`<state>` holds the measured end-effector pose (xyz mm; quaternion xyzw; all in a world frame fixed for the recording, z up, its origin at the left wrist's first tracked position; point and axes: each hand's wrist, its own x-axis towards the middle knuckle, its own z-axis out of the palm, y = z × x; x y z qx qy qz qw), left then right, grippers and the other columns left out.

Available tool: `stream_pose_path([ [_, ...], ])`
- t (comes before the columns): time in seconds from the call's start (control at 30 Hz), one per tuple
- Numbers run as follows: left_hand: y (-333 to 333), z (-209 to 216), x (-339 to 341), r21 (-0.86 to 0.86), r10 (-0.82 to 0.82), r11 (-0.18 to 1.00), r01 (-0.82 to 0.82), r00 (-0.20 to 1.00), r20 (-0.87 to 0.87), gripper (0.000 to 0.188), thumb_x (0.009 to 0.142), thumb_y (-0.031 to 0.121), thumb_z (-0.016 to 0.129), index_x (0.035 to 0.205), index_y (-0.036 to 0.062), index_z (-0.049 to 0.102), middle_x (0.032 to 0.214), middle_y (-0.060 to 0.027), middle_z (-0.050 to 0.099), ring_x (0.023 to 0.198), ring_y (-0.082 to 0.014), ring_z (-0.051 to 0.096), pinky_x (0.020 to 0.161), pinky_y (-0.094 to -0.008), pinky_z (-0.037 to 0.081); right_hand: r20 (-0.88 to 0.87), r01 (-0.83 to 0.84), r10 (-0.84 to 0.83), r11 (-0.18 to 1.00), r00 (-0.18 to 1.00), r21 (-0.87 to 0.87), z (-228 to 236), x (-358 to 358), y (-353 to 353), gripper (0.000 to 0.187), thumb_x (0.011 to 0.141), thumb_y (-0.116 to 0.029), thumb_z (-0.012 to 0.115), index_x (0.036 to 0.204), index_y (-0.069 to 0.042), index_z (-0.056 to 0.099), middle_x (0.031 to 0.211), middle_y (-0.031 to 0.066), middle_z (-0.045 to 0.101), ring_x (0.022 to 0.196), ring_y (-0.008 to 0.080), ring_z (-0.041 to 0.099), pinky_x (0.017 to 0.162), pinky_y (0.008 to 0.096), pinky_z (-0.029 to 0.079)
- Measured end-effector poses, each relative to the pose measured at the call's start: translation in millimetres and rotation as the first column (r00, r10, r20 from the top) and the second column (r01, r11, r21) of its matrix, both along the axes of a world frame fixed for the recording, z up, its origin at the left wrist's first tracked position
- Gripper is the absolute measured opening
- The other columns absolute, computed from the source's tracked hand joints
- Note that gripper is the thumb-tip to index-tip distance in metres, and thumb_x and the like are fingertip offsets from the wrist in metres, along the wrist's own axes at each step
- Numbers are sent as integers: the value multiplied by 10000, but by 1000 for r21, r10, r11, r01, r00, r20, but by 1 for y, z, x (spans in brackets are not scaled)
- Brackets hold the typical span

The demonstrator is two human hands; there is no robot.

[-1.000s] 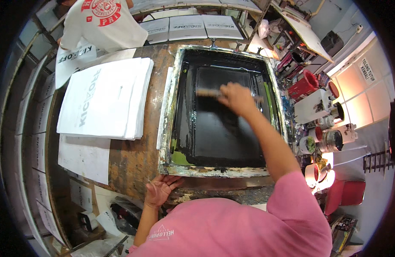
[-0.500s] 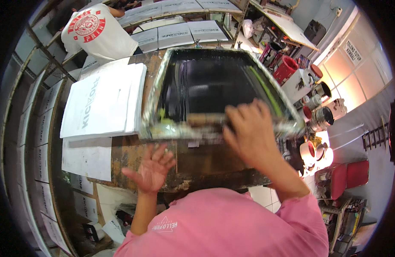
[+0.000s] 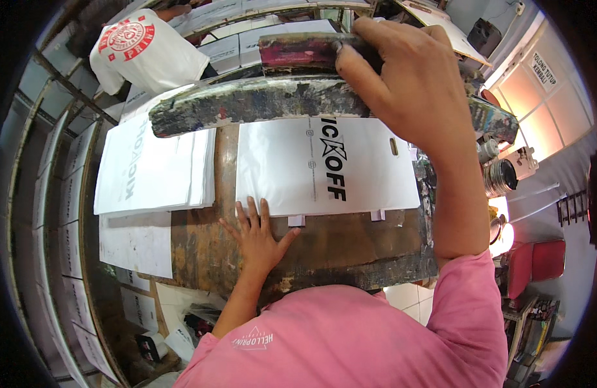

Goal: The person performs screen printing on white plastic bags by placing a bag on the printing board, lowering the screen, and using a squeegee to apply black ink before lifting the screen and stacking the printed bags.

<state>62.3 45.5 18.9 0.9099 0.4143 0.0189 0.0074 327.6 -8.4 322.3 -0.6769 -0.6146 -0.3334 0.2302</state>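
Observation:
My right hand is closed round the handle of a paint-stained squeegee. Just below it, against the same hand, is the raised front bar of a screen-printing frame, tilted up off the table. Under the frame lies a white plastic bag with black print and a slot-shaped handle hole at its right. My left hand is open, fingers spread, with its fingertips on the bag's near left edge. The far part of the bag and most of the frame's mesh are hidden.
A thick stack of white printed bags sits at the left of the stained worktable. Racks with more bags stand further left. A co-worker in a white shirt is at the far left. Paint cans line the right side.
The frame's front edge has swung up with the squeegee and my right hand, uncovering the printed bag. My left hand has turned palm down and come onto the bag's near edge.

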Motion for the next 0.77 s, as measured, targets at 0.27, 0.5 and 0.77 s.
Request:
stream_pose_path([
  [0.27, 31, 75, 49, -118, 50, 992, 43, 727, 685, 550, 932, 283, 728, 1353, -48, 603, 1323, -238, 645, 1318, -350, 556, 1152, -534, 316, -328, 57, -28, 995, 944, 78, 37, -18, 27, 388, 906, -293, 541, 678, 8, 631, 529, 94, 590, 495, 217, 566, 555, 380, 470],
  [0.5, 71, 80, 0, -416, 422, 906, -78, 249, 872, 385, 950, 85, 701, 1310, -43, 656, 1251, -174, 699, 1180, -221, 634, 1022, -327, 486, -318, -80, 66, 996, 946, -29, 48, 10, 28, 382, 878, -328, 582, 705, 6, 650, 550, 107, 602, 505, 215, 582, 551, 380, 471],
  [0.77, 212, 105, -162, -352, 405, 914, -203, 388, 828, 417, 925, 76, 709, 1319, -47, 652, 1307, -185, 678, 1250, -249, 609, 1097, -347, 431, -190, 11, -32, 994, 981, -107, 34, 20, 19, 443, 928, -396, 578, 1119, -12, 687, 980, 227, 702, 914, 359, 653, 905, 406, 450],
])
